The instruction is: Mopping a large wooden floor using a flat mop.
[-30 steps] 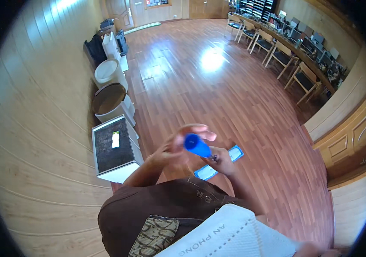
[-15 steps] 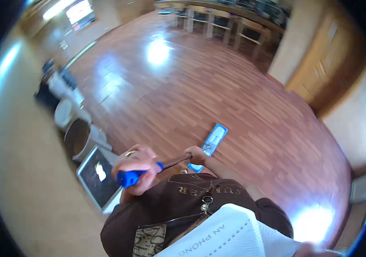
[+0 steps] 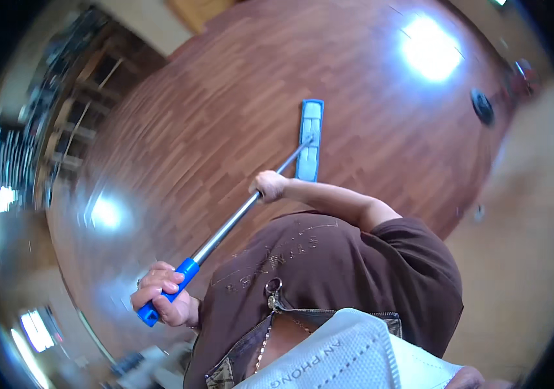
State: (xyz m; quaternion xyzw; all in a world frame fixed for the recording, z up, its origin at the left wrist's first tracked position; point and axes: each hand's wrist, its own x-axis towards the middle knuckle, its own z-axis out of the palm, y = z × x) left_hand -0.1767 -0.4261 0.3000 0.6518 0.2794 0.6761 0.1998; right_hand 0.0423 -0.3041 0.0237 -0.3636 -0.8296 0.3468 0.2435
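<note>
My left hand (image 3: 167, 294) is wrapped round the blue grip (image 3: 186, 272) at the top end of a flat mop's pole. Further down, the fingers of my right hand (image 3: 269, 186) are closed about the metal pole (image 3: 225, 227). The pole slants away from me to the flat mop head (image 3: 311, 139), a long blue-edged plate with pale pads showing on top. That head rests on the wood-plank floor (image 3: 225, 110) in front of me, its long side pointing nearly straight ahead.
Chairs (image 3: 79, 123) line a cluttered counter at the far left. A round dark object (image 3: 482, 107) stands on the floor by the right wall (image 3: 517, 207), near a blurred red thing (image 3: 523, 79). Blurred pale items (image 3: 150, 366) lie at the lower left.
My view has swung round to the right, so the chairs have passed from the upper right to the left. The mop head now lies farther ahead of me; both hands keep hold of the mop.
</note>
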